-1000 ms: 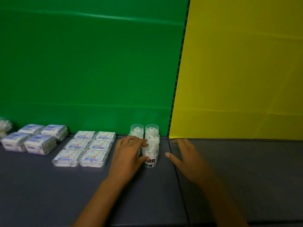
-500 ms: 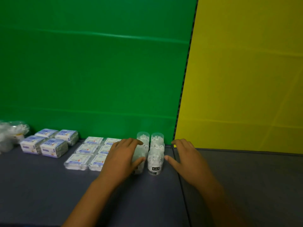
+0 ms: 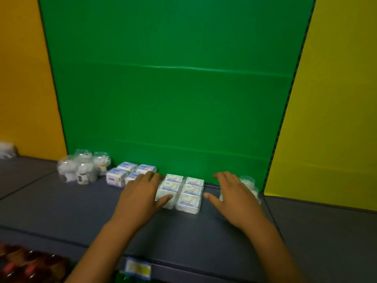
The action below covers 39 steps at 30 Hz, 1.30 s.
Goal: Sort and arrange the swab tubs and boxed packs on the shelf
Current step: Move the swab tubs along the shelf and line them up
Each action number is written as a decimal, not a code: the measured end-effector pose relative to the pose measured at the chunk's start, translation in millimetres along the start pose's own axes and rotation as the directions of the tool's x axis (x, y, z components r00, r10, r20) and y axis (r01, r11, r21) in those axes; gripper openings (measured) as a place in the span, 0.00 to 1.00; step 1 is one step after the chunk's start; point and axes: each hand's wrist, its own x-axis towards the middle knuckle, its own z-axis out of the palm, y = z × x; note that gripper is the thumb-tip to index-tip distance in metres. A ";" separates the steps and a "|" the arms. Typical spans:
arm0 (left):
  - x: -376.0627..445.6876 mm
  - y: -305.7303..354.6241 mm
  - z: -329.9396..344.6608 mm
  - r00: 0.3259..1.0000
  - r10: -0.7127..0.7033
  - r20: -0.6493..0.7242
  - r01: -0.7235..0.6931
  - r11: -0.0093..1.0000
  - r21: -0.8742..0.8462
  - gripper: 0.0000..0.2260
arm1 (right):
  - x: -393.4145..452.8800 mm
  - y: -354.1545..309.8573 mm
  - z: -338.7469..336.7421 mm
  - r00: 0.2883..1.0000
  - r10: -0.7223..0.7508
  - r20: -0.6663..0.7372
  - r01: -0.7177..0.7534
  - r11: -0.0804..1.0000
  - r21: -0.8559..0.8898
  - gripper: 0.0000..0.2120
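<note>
Near the middle of the frame, a block of flat clear packs (image 3: 181, 193) lies on the grey shelf (image 3: 61, 207), two across and three deep, against the green back panel (image 3: 169, 88). Their labels are white with blue marks, but the print is too blurred to read. The left hand (image 3: 140, 199) rests at the block's left side, fingers straight, thumb touching the nearest pack; it grips nothing. The right hand (image 3: 234, 199) lies flat and relaxed just right of the block, fingers spread, holding nothing. Behind it, clear swab tubs (image 3: 250, 186) stand at the green panel's right edge, partly hidden.

Left of the block sit four boxed packs (image 3: 126, 174) with blue-and-white tops, wording unreadable. Further left, a cluster of clear tubs (image 3: 83, 168) stands near the orange panel (image 3: 22, 78); one carries a dark label that cannot be read. A yellow price tag (image 3: 137, 268) with a blue border hangs on the shelf's front edge at the bottom, its text illegible.
</note>
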 end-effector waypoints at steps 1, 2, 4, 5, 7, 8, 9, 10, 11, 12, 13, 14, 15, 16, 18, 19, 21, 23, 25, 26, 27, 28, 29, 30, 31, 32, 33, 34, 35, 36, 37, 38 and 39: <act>-7.2 -16.4 -6.5 1.000 -0.017 -0.010 0.017 1.000 0.026 0.25 | 3.1 -16.4 3.4 1.000 -0.024 0.014 0.024 1.000 0.000 0.28; -14.3 -33.1 -13.2 0.999 -0.037 -0.021 0.038 0.998 0.049 0.25 | 6.3 -33.2 6.8 0.999 -0.047 0.019 0.047 0.999 -0.002 0.28; -30.3 -65.3 -26.2 0.996 -0.079 -0.039 0.082 0.993 0.081 0.25 | 12.6 -67.0 13.2 0.996 -0.084 0.026 0.084 0.996 0.008 0.28; -38.9 -80.7 -31.7 0.994 -0.101 -0.040 0.104 0.990 0.091 0.25 | 15.4 -83.6 16.2 0.995 -0.099 0.028 0.098 0.995 0.020 0.28; -56.1 -109.0 -43.6 0.989 -0.144 -0.038 0.147 0.984 0.101 0.27 | 22.2 -115.8 22.6 0.990 -0.135 0.028 0.134 0.991 0.030 0.28; -64.8 -122.8 -49.7 0.986 -0.163 -0.042 0.166 0.980 0.113 0.27 | 26.1 -132.2 25.6 0.987 -0.157 0.024 0.156 0.987 0.030 0.29; -74.1 -136.8 -56.6 0.982 -0.181 -0.049 0.186 0.974 0.128 0.27 | 29.7 -148.7 28.9 0.984 -0.179 0.022 0.178 0.983 0.037 0.29; -83.8 -151.0 -63.6 0.978 -0.201 -0.053 0.207 0.968 0.140 0.27 | 33.1 -165.6 32.4 0.979 -0.201 0.016 0.200 0.978 0.052 0.29; -93.8 -165.3 -71.6 0.974 -0.221 -0.056 0.227 0.963 0.147 0.27 | 36.5 -182.9 36.3 0.975 -0.223 0.013 0.222 0.973 0.070 0.28; -104.2 -179.0 -79.8 0.969 -0.240 -0.058 0.246 0.957 0.152 0.27 | 39.6 -200.6 40.2 0.969 -0.248 0.004 0.247 0.965 0.086 0.28; -114.8 -192.3 -88.0 0.964 -0.258 -0.061 0.265 0.952 0.156 0.27 | 42.4 -218.6 44.0 0.963 -0.271 -0.002 0.270 0.958 0.098 0.27; -125.6 -205.2 -96.4 0.958 -0.277 -0.069 0.284 0.945 0.163 0.26 | 45.0 -236.7 47.8 0.956 -0.294 -0.003 0.292 0.950 0.107 0.27; -135.7 -217.6 -104.4 0.952 -0.298 -0.074 0.307 0.936 0.175 0.26 | 47.4 -254.5 51.8 0.949 -0.317 0.007 0.314 0.942 0.116 0.27; -145.1 -229.8 -112.3 0.944 -0.320 -0.079 0.330 0.925 0.187 0.26 | 50.1 -272.0 55.5 0.939 -0.344 0.018 0.339 0.933 0.124 0.27; -161.1 -252.1 -126.1 0.927 -0.363 -0.096 0.375 0.905 0.203 0.25 | 56.5 -303.4 61.6 0.918 -0.396 0.030 0.389 0.911 0.133 0.28; -167.9 -262.2 -133.1 0.919 -0.377 -0.118 0.394 0.896 0.204 0.25 | 60.5 -318.0 63.3 0.907 -0.420 0.029 0.412 0.900 0.140 0.28; -179.4 -280.1 -146.1 0.900 -0.404 -0.166 0.432 0.877 0.211 0.24 | 70.0 -345.4 65.5 0.887 -0.461 0.017 0.452 0.876 0.168 0.26; -189.2 -295.6 -157.3 0.878 -0.434 -0.202 0.473 0.851 0.227 0.24 | 80.8 -371.2 68.5 0.866 -0.501 0.002 0.491 0.850 0.190 0.26; -198.5 -310.5 -165.1 0.854 -0.469 -0.223 0.513 0.829 0.223 0.24 | 90.9 -395.4 74.2 0.844 -0.536 -0.014 0.527 0.823 0.214 0.27; -203.6 -318.9 -167.7 0.844 -0.485 -0.231 0.531 0.817 0.224 0.24 | 95.6 -406.9 78.4 0.834 -0.551 -0.017 0.540 0.810 0.226 0.27; -208.5 -327.3 -169.5 0.835 -0.497 -0.237 0.546 0.805 0.232 0.24 | 100.2 -418.2 83.2 0.824 -0.566 -0.020 0.554 0.798 0.238 0.27; -213.1 -336.1 -171.0 0.827 -0.508 -0.242 0.559 0.792 0.245 0.24 | 104.7 -429.3 88.7 0.814 -0.580 -0.020 0.567 0.787 0.245 0.27; -217.3 -345.5 -171.5 0.818 -0.519 -0.249 0.572 0.779 0.257 0.24 | 109.3 -440.2 94.7 0.804 -0.595 -0.021 0.580 0.776 0.248 0.27; -220.8 -355.1 -172.0 0.808 -0.531 -0.254 0.587 0.764 0.269 0.23 | 114.2 -451.0 100.9 0.793 -0.608 -0.020 0.593 0.765 0.250 0.27; -223.1 -364.7 -173.0 0.800 -0.541 -0.261 0.599 0.751 0.278 0.23 | 119.7 -461.8 107.3 0.784 -0.621 -0.020 0.605 0.756 0.251 0.28; -225.0 -375.2 -173.6 0.791 -0.551 -0.267 0.611 0.738 0.286 0.24 | 126.1 -472.2 113.5 0.774 -0.632 -0.019 0.616 0.746 0.253 0.28; -225.5 -386.0 -174.5 0.782 -0.561 -0.271 0.622 0.726 0.293 0.24 | 133.3 -482.4 119.3 0.764 -0.645 -0.021 0.628 0.735 0.256 0.28; -224.9 -396.7 -176.2 0.773 -0.573 -0.272 0.633 0.714 0.298 0.24 | 141.7 -492.6 124.5 0.754 -0.657 -0.024 0.639 0.724 0.260 0.28; -223.1 -407.6 -178.2 0.765 -0.583 -0.274 0.644 0.702 0.304 0.24 | 150.5 -502.6 128.7 0.745 -0.666 -0.030 0.648 0.713 0.266 0.28; -220.3 -417.9 -180.8 0.757 -0.591 -0.278 0.653 0.691 0.309 0.24 | 159.7 -512.2 132.2 0.740 -0.672 -0.038 0.654 0.705 0.273 0.28; -216.2 -428.5 -183.9 0.752 -0.593 -0.286 0.659 0.682 0.316 0.24 | 169.5 -521.4 134.9 0.736 -0.675 -0.052 0.660 0.698 0.278 0.29; -210.7 -439.2 -187.5 0.750 -0.590 -0.297 0.661 0.676 0.326 0.24 | 179.5 -529.9 137.7 0.735 -0.675 -0.063 0.662 0.696 0.278 0.29; -204.4 -449.2 -191.1 0.749 -0.586 -0.308 0.662 0.673 0.330 0.24 | 189.2 -537.5 140.7 0.736 -0.673 -0.075 0.664 0.695 0.277 0.29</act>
